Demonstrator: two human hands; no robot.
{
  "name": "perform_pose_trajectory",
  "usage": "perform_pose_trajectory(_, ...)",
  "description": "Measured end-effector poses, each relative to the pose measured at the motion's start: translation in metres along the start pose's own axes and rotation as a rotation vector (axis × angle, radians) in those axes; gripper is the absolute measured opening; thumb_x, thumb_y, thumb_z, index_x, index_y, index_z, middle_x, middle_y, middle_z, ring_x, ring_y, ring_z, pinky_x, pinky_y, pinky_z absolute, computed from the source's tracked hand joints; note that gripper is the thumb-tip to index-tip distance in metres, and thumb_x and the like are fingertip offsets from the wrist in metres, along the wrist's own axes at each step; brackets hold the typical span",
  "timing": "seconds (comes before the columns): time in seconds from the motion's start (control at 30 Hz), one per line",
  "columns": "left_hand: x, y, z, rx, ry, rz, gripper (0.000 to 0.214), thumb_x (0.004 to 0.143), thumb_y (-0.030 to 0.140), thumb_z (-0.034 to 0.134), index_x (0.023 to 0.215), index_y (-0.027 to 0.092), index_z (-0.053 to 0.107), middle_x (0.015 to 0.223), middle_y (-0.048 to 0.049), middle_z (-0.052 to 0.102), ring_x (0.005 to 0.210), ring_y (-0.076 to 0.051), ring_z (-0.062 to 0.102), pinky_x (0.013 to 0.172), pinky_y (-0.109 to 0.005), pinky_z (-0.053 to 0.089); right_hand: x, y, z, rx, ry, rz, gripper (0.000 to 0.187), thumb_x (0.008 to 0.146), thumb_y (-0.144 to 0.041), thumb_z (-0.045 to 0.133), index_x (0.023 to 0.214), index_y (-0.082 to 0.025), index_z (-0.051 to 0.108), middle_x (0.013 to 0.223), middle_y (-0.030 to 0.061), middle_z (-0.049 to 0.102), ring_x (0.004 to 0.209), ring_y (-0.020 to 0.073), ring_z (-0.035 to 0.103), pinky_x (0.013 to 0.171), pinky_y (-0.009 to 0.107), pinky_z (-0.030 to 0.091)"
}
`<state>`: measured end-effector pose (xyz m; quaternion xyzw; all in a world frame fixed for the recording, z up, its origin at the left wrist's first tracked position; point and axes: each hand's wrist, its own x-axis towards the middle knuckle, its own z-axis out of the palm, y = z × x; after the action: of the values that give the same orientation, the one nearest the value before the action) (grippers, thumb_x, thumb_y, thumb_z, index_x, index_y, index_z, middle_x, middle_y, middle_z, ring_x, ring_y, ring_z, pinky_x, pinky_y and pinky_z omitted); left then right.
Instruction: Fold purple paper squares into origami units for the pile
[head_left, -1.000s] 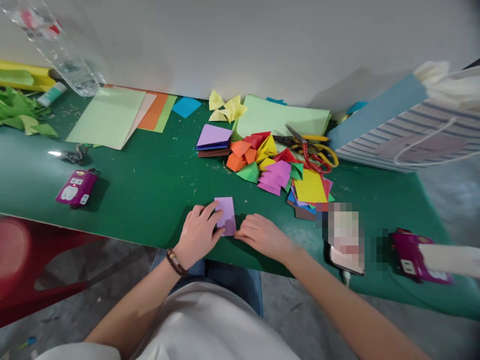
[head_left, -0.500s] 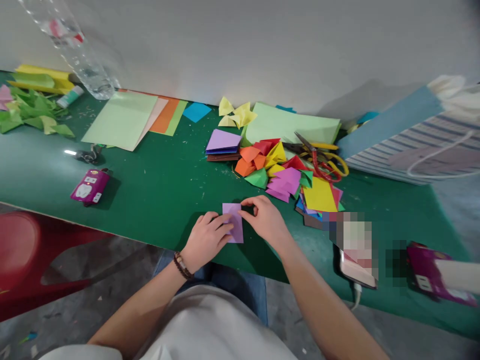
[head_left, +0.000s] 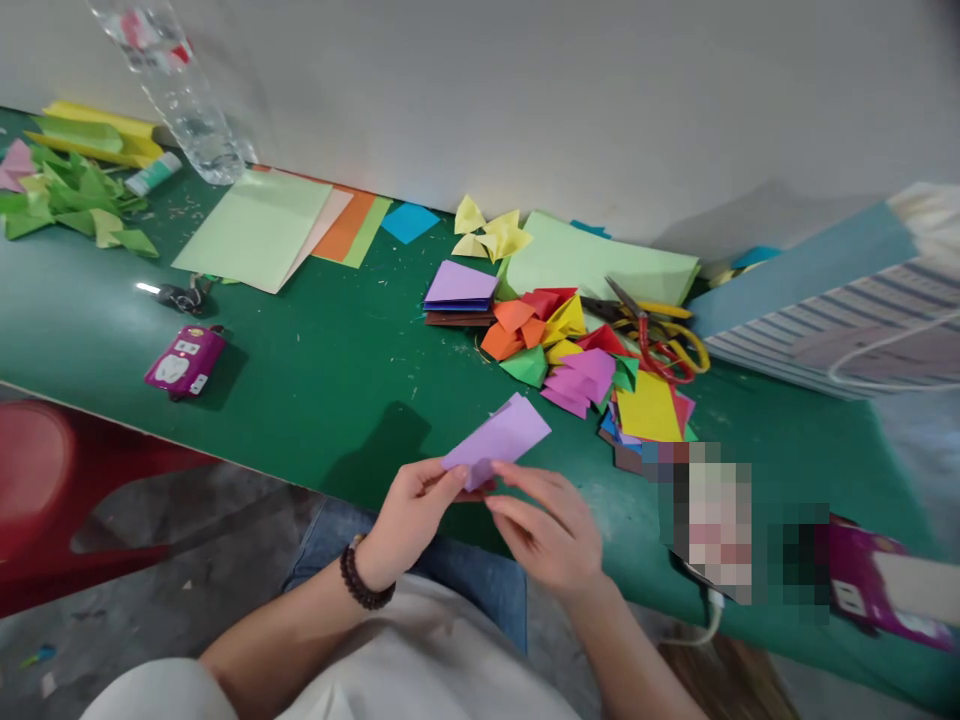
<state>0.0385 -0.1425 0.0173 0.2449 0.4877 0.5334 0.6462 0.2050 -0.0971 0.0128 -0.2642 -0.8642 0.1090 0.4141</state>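
Observation:
A folded purple paper [head_left: 504, 436] is held up above the front edge of the green table, tilted up to the right. My left hand [head_left: 424, 510] pinches its lower left end between thumb and fingers. At the paper's lower edge, a small flap is turned up, and the fingertips of my right hand [head_left: 551, 525] close on it from the right. Beyond them lies a stack of folded papers [head_left: 460, 282], purple on top. Several folded paper pieces [head_left: 516, 330] in orange, red, yellow, green and pink are heaped beside that stack.
Scissors [head_left: 651, 335] lie behind the heap, near a striped bag [head_left: 840, 300]. Paper sheets [head_left: 251, 225], a plastic bottle [head_left: 199, 125] and a glue stick [head_left: 154, 174] line the wall side. Purple power sockets [head_left: 186, 360] and a charging phone [head_left: 712, 570] rest on the green table [head_left: 300, 400].
The purple paper has been lifted from the table and tilted. My left hand has gone from lying on it to pinching its end; my right hand has moved lower, to its bottom edge.

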Motion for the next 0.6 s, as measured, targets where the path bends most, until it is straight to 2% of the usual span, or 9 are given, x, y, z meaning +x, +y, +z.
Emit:
perform_pose_trajectory(0.1, -0.002, 0.003, -0.002, 0.031, -0.074, -0.048, 0.041, 0.078, 0.052, 0.067, 0.087, 0.012, 0.072, 0.084, -0.0074, 0.074, 0.081, -0.02, 0.069, 0.083, -0.033, 0.055, 0.002, 0.005, -0.008, 0.0, 0.123, 0.373, 0.028, 0.082, -0.021, 0.064, 0.11, -0.025, 0.063, 0.115, 0.0121, 0.065, 0.088, 0.0216, 0.064, 0.07, 0.037, 0.055)
perform_pose_trajectory(0.17, -0.004, 0.006, -0.003, 0.086, -0.131, -0.071, 0.044, 0.079, 0.053, 0.065, 0.092, 0.012, 0.072, 0.083, -0.0085, 0.073, 0.079, -0.02, 0.07, 0.08, -0.032, 0.056, 0.006, 0.01, -0.012, 0.071, 0.119, 0.653, 0.034, 0.085, -0.034, 0.062, 0.117, -0.023, 0.062, 0.114, 0.0129, 0.065, 0.087, 0.0222, 0.064, 0.067, 0.035, 0.054)
perform_pose_trajectory(0.27, -0.007, 0.009, -0.002, 0.126, -0.177, -0.093, 0.047, 0.081, 0.054, 0.063, 0.099, 0.011, 0.07, 0.084, -0.0098, 0.073, 0.078, -0.019, 0.07, 0.076, -0.032, 0.057, 0.011, 0.016, -0.014, 0.205, 0.019, 0.9, 0.031, 0.084, -0.045, 0.06, 0.097, -0.019, 0.07, 0.086, 0.0069, 0.071, 0.07, 0.0187, 0.063, 0.059, 0.029, 0.052)
perform_pose_trajectory(0.37, -0.008, 0.011, -0.003, 0.137, -0.159, -0.122, 0.048, 0.081, 0.053, 0.064, 0.102, 0.01, 0.068, 0.084, -0.0104, 0.072, 0.078, -0.02, 0.071, 0.073, -0.031, 0.058, 0.012, 0.018, -0.011, 0.245, 0.014, 0.988, 0.03, 0.08, -0.048, 0.064, 0.076, -0.018, 0.069, 0.064, 0.0014, 0.066, 0.056, 0.015, 0.057, 0.05, 0.025, 0.045)
perform_pose_trajectory(0.6, -0.006, 0.011, -0.005, 0.113, -0.116, -0.165, 0.043, 0.08, 0.05, 0.064, 0.091, 0.009, 0.066, 0.076, -0.0091, 0.071, 0.068, -0.017, 0.069, 0.068, -0.028, 0.057, 0.015, 0.01, -0.007, 0.314, 0.05, 1.023, 0.029, 0.078, -0.046, 0.065, 0.071, -0.018, 0.067, 0.059, -0.0012, 0.061, 0.053, 0.0123, 0.051, 0.048, 0.023, 0.04)
